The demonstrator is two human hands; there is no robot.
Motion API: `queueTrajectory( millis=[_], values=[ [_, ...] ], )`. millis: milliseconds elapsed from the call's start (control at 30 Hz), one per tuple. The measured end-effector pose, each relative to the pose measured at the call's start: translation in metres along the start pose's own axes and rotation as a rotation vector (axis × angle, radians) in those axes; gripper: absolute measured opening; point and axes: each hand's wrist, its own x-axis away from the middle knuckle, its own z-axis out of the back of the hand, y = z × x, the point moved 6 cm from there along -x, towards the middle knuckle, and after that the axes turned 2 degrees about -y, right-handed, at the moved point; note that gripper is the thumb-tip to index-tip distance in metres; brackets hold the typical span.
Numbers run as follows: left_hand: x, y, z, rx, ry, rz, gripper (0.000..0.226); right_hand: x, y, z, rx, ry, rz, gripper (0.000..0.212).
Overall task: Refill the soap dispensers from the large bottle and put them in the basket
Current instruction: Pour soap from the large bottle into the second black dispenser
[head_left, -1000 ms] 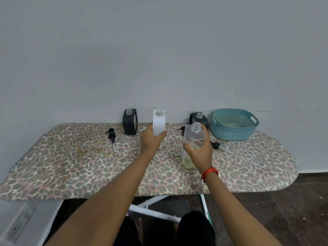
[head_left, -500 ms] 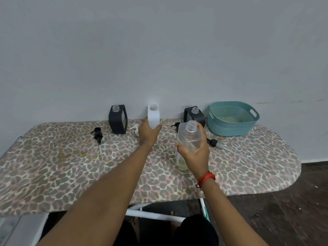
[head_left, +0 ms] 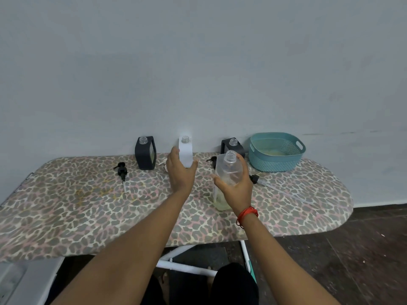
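Note:
My left hand (head_left: 179, 172) grips a white soap dispenser (head_left: 185, 150) with its neck uncapped, upright at the back middle of the board. My right hand (head_left: 236, 187) holds the large clear bottle (head_left: 226, 172), upright, uncapped, with a little yellowish liquid at its bottom. Two black dispensers stand uncapped by the wall: one on the left (head_left: 145, 153), one on the right (head_left: 233, 145) behind the large bottle. A teal basket (head_left: 276, 151) sits at the back right.
A leopard-print ironing board (head_left: 88, 212) carries everything. A black pump head (head_left: 122, 172) lies left of the dispensers; another pump with a long tube (head_left: 279, 189) lies right of the large bottle. A wall rises directly behind.
The view has shifted slightly. Both hands keep their hold; the white dispenser and the large bottle stay upright in about the same places.

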Motion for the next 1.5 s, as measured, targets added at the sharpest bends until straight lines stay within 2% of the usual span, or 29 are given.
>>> queueTrajectory(
  millis=[100, 267, 400, 567, 800, 933, 1133, 1200, 1367, 1500],
  values=[
    [0.013, 0.006, -0.012, 0.008, -0.136, -0.075, 0.083, 0.001, -0.002, 0.026, 0.046, 0.07, 0.014, 0.086],
    [0.015, 0.022, -0.041, -0.027, -0.391, -0.095, 0.09, -0.009, 0.003, 0.072, 0.073, 0.183, -0.028, 0.084],
    [0.007, 0.033, -0.079, -0.161, -0.558, -0.065, 0.107, -0.012, 0.01, 0.082, 0.054, 0.208, -0.008, 0.084],
    [-0.016, 0.04, -0.114, -0.249, -0.635, -0.034, 0.139, -0.01, 0.023, 0.085, 0.09, 0.235, 0.047, 0.089],
    [-0.044, 0.042, -0.159, -0.368, -0.705, -0.025, 0.162, -0.016, 0.04, 0.088, 0.186, 0.283, 0.109, 0.087],
    [-0.055, 0.027, -0.176, -0.295, -0.679, 0.003, 0.154, -0.017, 0.042, 0.087, 0.207, 0.3, 0.144, 0.087],
    [-0.045, 0.037, -0.173, -0.02, -0.67, 0.059, 0.117, -0.017, 0.039, 0.086, 0.228, 0.313, 0.173, 0.086],
    [-0.044, 0.043, -0.168, 0.049, -0.627, 0.041, 0.111, -0.016, 0.04, 0.087, 0.231, 0.32, 0.166, 0.085],
    [-0.029, 0.065, -0.131, 0.225, -0.516, 0.005, 0.104, -0.014, 0.039, 0.086, 0.25, 0.312, 0.137, 0.088],
    [-0.003, 0.055, -0.069, 0.276, -0.428, -0.024, 0.101, -0.014, 0.036, 0.084, 0.241, 0.291, 0.092, 0.091]
  ],
)
